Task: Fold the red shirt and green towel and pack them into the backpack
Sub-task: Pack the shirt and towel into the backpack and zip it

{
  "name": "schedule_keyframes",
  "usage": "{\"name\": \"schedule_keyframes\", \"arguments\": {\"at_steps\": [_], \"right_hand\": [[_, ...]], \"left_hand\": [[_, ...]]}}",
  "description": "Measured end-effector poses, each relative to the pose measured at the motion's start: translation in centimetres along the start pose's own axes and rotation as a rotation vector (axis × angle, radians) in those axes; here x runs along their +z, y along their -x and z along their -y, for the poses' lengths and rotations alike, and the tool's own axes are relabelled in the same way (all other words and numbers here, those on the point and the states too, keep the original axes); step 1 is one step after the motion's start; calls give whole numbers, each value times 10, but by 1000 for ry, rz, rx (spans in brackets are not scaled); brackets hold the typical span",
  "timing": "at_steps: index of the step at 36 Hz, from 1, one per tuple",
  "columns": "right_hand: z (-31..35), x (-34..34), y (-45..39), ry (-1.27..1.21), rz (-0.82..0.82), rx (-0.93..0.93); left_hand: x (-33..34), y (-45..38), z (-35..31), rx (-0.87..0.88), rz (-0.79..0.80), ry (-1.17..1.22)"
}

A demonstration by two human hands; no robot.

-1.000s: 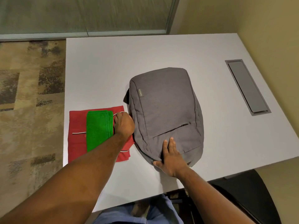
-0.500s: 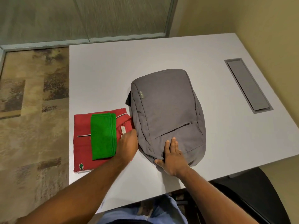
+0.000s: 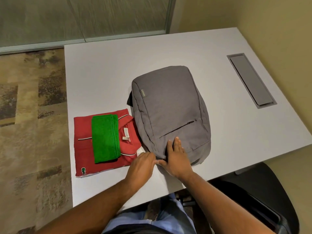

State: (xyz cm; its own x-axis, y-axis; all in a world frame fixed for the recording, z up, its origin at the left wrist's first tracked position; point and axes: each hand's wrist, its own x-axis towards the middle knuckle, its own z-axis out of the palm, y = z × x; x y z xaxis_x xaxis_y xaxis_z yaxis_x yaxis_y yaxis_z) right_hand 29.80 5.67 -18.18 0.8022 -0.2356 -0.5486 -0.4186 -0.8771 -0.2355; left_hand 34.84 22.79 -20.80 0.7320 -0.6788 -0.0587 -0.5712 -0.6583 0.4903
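Observation:
The grey backpack [image 3: 170, 105] lies flat on the white table [image 3: 104, 73], its closed front pocket facing up. Left of it lies the folded red shirt [image 3: 84, 149], and the folded green towel [image 3: 105, 137] rests on top of the shirt. My left hand [image 3: 141, 166] is at the backpack's near-left corner, its fingertips pinched on a small dark zipper pull at the seam. My right hand [image 3: 176, 157] lies flat on the backpack's near end, fingers pointing away from me and thumb at the edge beside my left fingertips.
A grey cable hatch [image 3: 251, 80] is set into the table at the right. A black chair [image 3: 253, 196] stands at the near right edge. Patterned carpet [image 3: 32, 132] lies left of the table, and a glass wall runs behind it.
My left hand has slid toward me along the backpack's left side, from beside the shirt's collar to the near corner. My right hand stays pressed on the backpack.

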Motion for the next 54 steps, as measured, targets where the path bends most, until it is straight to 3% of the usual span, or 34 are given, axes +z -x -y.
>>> {"name": "schedule_keyframes", "arguments": {"at_steps": [5,9,14,21,28,46,54], "right_hand": [[8,16,20,-36,-428,-284],[23,22,22,-55,-517,-259],[31,19,25,-133,-515,-194],[34,5,36,-371,-449,-89],[24,-3,40,-360,-314,-62],[-95,-53,66,-62,-215,94],[-120,-48,59,-116,-222,78]], "left_hand": [[-6,-6,-21,-105,1,192],[-9,-16,-19,-156,15,278],[-13,-26,-7,-168,102,362],[-22,-32,-11,-37,-3,318],[-14,-37,4,247,186,-19],[-6,-51,17,264,95,-111],[9,-68,-47,207,231,-35]]}}
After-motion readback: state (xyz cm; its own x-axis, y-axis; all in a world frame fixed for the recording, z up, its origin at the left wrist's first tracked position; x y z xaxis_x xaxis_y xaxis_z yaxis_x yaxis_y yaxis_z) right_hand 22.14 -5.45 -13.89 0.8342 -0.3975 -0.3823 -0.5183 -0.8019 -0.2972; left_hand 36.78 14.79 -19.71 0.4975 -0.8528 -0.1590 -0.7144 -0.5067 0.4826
